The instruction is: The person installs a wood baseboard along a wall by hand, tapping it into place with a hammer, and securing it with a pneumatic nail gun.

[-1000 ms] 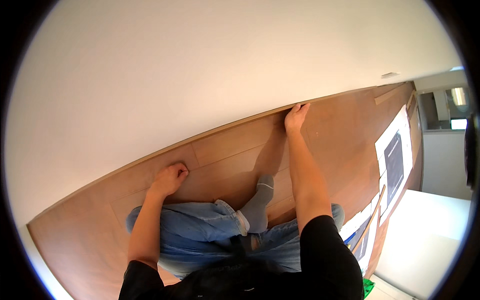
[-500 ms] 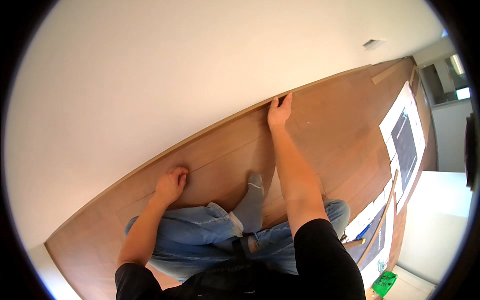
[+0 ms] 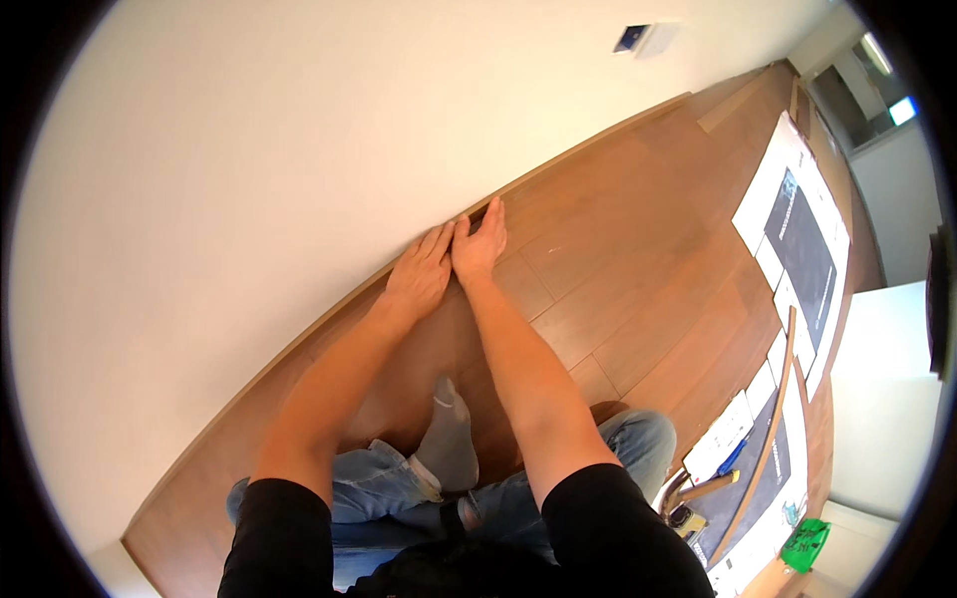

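A long thin brown baseboard strip (image 3: 317, 324) runs along the foot of the white wall (image 3: 269, 159), where the wall meets the wood-look floor (image 3: 618, 269). My left hand (image 3: 421, 271) lies with its fingers stretched out against the strip. Right beside it, my right hand (image 3: 480, 244) presses on the same strip, fingers straight and slightly apart, thumb side toward the left hand. Neither hand is wrapped round anything. The palms and the strip's surface under the fingers are hidden.
My bent legs in jeans and a grey-socked foot (image 3: 448, 439) are close below my arms. To the right lie printed cardboard sheets (image 3: 750, 214), a loose brown strip (image 3: 766, 448), a tape measure (image 3: 686, 519) and a green bag (image 3: 805, 544). A wall socket (image 3: 632, 39) sits higher up.
My left hand has moved up and right from the floor to the strip, next to my right hand. The view has shifted, and the right hand still touches the strip.
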{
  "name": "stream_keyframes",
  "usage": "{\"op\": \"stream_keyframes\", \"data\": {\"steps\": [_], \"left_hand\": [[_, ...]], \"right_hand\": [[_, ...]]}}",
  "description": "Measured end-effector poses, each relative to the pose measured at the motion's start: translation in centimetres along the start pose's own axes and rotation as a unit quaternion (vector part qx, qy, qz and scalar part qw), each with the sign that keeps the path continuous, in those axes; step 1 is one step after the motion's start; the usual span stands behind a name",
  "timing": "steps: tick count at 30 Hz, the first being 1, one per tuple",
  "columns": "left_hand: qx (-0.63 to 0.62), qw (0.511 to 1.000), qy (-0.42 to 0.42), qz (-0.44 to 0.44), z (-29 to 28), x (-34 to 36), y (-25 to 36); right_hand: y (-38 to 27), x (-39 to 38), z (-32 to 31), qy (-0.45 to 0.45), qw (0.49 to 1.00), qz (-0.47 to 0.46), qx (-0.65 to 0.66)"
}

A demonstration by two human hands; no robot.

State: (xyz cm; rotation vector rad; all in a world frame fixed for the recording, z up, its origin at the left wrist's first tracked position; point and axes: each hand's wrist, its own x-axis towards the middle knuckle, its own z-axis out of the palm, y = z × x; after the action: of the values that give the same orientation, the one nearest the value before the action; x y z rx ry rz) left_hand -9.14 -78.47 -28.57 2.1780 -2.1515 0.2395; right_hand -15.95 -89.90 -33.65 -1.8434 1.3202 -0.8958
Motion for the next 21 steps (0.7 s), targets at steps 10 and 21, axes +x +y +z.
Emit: {"op": "stream_keyframes", "data": {"steps": [10, 21], "left_hand": [[-0.039, 0.989, -0.099, -0.100, -0.3, 1.5, 2.5], [-0.056, 0.991, -0.048, -0.109, 0.2, 2.3, 2.6]], "right_hand": [[1.8, 4.8, -6.2, -0.035, 0.999, -0.027, -0.009], [4.2, 18.7, -7.1, 0.045, 0.981, 0.184, 0.029]]}}
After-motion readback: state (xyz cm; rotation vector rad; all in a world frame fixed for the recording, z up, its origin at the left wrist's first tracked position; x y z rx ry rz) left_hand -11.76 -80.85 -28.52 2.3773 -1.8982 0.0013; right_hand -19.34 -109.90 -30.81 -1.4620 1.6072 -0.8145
